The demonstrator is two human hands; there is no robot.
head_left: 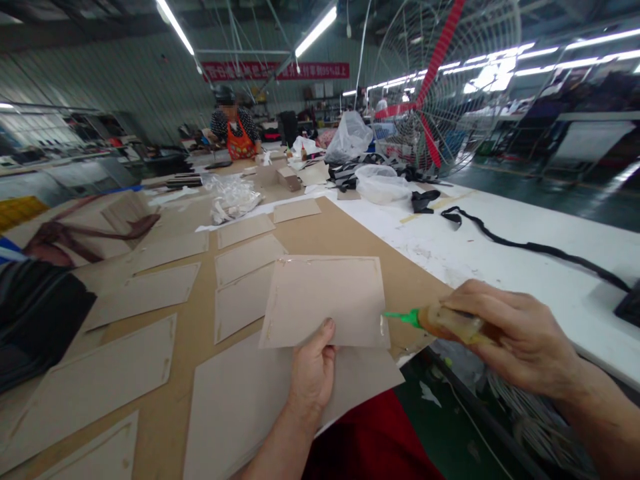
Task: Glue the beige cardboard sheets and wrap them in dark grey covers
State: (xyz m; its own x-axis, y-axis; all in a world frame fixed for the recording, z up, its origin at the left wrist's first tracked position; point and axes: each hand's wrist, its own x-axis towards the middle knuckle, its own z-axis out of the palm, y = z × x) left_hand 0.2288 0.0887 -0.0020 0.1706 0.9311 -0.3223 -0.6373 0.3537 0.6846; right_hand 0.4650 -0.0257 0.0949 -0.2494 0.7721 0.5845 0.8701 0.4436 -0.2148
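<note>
My left hand (314, 370) pinches the near edge of a grey-beige cardboard sheet (325, 293), thumb on top, fingers underneath. Shiny glue lines run along the sheet's left, far and right edges. In my right hand (520, 333) is a glue bottle (455, 321) of amber liquid, tipped on its side. Its green nozzle (403, 317) points left and meets or nearly meets the sheet's right edge, beside a wet streak of glue. Beneath the held sheet lies a larger stack of cardboard (235, 400), partly covered by my left hand and arm.
Several cardboard pieces (145, 293) with glued edges lie on brown board (345, 230) at left. A dark fabric pile (40, 320) borders them. A black strap (530, 247) lies on the white table (500, 273). A large fan (440, 93) and a person in an orange apron (241, 137) are beyond.
</note>
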